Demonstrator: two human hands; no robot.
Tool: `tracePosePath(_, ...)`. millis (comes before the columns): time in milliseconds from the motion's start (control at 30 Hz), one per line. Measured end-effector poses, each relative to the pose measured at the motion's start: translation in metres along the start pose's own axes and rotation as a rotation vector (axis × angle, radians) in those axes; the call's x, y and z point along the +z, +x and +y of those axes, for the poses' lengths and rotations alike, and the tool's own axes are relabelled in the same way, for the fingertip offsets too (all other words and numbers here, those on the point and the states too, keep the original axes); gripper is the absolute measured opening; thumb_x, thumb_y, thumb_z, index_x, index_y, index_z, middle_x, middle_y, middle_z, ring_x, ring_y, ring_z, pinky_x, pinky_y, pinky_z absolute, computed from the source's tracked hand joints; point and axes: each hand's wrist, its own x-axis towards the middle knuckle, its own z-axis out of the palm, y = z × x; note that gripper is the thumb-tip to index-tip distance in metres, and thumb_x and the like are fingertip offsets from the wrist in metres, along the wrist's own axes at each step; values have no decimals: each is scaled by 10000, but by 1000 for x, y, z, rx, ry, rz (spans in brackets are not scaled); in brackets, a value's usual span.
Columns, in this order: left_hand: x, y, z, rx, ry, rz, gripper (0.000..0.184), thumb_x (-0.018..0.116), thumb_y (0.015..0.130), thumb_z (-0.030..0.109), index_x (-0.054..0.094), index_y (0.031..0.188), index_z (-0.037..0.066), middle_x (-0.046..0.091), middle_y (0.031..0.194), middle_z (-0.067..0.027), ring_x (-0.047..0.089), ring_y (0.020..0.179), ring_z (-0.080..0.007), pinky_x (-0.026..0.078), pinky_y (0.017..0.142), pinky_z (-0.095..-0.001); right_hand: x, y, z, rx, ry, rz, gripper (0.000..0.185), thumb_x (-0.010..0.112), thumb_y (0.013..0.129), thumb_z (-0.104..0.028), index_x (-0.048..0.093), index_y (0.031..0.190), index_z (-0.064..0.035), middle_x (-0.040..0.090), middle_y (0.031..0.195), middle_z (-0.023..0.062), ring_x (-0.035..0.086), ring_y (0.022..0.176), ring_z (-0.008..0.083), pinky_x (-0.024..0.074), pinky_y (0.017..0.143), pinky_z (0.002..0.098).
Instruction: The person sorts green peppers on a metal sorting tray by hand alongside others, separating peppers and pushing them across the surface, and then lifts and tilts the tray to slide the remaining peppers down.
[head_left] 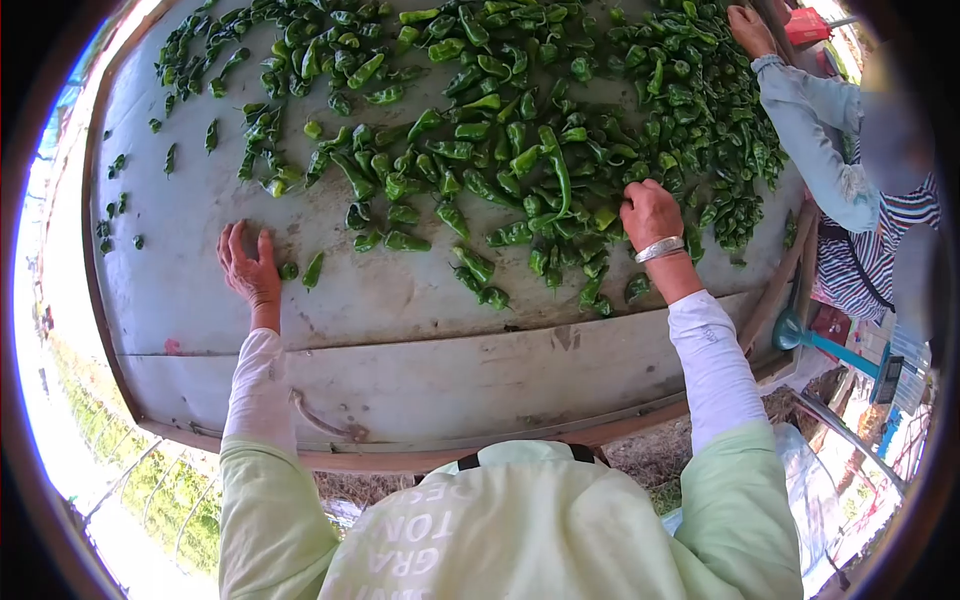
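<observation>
Many small green peppers (480,130) lie spread over a grey metal-topped table (400,290). My left hand (250,265) rests on the bare metal at the left with its fingers apart, holding nothing. Just right of it are two small peppers (313,270). Over the near right edge of the pile is my right hand (655,215), its fingers curled together; what is in them, if anything, is hidden. A yellowish-green pepper (605,217) lies right by those fingertips. A long, curved pepper (556,172) lies on the pile farther left.
At the right a co-worker in a striped top (850,260) reaches a hand (750,32) to the table's edge. A wooden rim (420,460) borders the table. A red object (806,26) and a teal-handled item (830,345) are beyond the right side.
</observation>
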Motion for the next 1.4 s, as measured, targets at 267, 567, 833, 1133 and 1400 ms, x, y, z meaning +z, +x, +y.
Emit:
tracePosePath(267, 3, -1, 5, -43, 61, 15, 448, 659, 760, 343, 567, 1169, 183, 496, 1306, -55, 390, 1266, -271, 328, 984, -460, -7, -15, -26, 360, 846, 107, 44, 615, 727, -74, 626, 751, -39, 568, 591, -3, 478, 513, 73, 403, 498, 255)
tracePosePath(567, -4, 0, 12, -76, 48, 0, 452, 652, 763, 335, 557, 1177, 180, 471, 1335, -44, 344, 1303, -274, 291, 1010, -467, -15, -193, -307, -1110, 1190, -1114, 264, 576, 766, -40, 576, 1025, -94, 592, 842, 140, 609, 790, 342, 491, 709, 418)
tracePosePath(833, -10, -1, 24, -144, 48, -34, 463, 668, 746, 289, 553, 1180, 175, 460, 1342, -46, 325, 1318, -280, 260, 1031, -459, -12, 107, -238, -575, 292, 299, 437, 551, 719, 55, 610, 1103, -144, 503, 1230, 117, 455, 1139, 342, 475, 831, 439)
tracePosePath(1133, -12, -1, 26, -149, 31, -45, 481, 666, 737, 274, 542, 1187, 160, 447, 1353, -54, 313, 1326, -286, 252, 1034, -457, -4, 137, -154, -593, 113, -61, 591, 542, 693, 88, 594, 1168, -260, 327, 1397, 90, 321, 1271, 334, 421, 928, 473)
tracePosePath(1400, -12, 0, 28, -151, 52, -42, 460, 655, 740, 262, 551, 1176, 161, 461, 1341, -54, 332, 1315, -277, 278, 1015, -448, -32, 76, -40, -531, 7, 16, 379, 527, 673, 68, 688, 918, -173, 509, 1253, 90, 398, 1241, 331, 395, 947, 469)
